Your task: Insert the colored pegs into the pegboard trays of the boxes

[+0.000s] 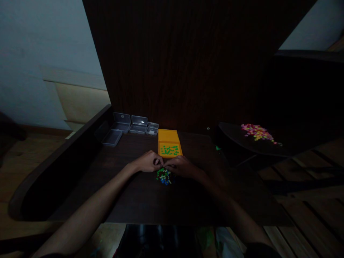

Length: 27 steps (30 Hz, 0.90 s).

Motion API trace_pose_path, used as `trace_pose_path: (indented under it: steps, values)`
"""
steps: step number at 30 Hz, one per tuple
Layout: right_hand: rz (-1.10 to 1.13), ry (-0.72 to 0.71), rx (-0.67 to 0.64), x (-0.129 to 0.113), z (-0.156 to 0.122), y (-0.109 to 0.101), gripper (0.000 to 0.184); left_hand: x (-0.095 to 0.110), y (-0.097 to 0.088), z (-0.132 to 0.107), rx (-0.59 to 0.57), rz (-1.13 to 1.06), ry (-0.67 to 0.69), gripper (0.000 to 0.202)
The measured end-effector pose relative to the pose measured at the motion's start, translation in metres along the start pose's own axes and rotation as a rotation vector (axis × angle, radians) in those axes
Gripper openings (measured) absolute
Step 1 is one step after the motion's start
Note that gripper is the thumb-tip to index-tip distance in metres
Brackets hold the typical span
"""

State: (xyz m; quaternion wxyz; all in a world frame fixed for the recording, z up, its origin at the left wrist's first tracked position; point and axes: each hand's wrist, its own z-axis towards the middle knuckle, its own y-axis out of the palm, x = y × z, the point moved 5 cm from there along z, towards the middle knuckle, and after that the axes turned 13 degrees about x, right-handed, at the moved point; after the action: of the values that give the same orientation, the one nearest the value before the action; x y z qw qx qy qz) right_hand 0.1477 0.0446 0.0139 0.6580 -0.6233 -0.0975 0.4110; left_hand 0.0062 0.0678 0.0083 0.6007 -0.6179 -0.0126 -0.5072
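My left hand [149, 161] and my right hand [181, 166] meet fingertip to fingertip, both pinched closed, just above a small pile of bricks [165, 176]. The pile mixes green, blue and pale pieces. Whatever lies between the fingertips is too small and dark to make out. Right behind the hands stands an open yellow box [168, 136], its lid tipped back. Several green pieces [170, 149] are scattered over the floor of that box.
Clear plastic boxes [138, 125] with raised lids line the table's back left, beside a flat clear tray [112, 138]. A raised wooden side [64, 161] bounds the left. On a dark surface at right lies a heap of pink and yellow bits [258, 132].
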Motion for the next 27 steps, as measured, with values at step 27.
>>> trace_pose_path:
  steps: [27]
  values:
    - [-0.039,0.027,-0.11,-0.002,0.015,0.007,0.02,-0.013,-0.021,0.004,0.403,-0.504,-0.228,0.02]
